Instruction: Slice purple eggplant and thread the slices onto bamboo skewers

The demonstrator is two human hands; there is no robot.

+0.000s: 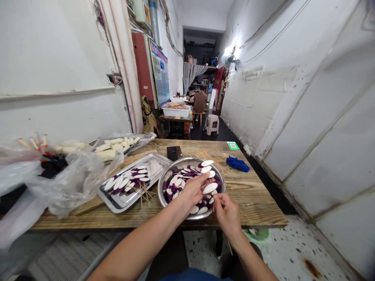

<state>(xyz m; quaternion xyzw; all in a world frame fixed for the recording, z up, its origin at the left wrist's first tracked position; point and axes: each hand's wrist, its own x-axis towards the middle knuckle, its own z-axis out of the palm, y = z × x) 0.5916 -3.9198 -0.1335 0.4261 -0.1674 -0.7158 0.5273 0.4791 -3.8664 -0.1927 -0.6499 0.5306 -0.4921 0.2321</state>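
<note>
**Slices (210, 188) held over bowl (159, 191)**

The left hand (195, 189) grasps them at the near edge of the table (254, 195); the right hand (227, 214) pinches a skewer (230, 248). Left of the bowl lies a tray (158, 166); near the right edge, a blue cloth (237, 164).

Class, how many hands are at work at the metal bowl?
2: the left hand, over the bowl, holding slices, and the right hand, by its near right rim, pinching a skewer. None seems hidden.

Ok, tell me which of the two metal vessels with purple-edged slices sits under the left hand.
The round bowl: the left hand is over it. The other, a rectangular tray, lies to the bowl's left with no hand above it.
</note>
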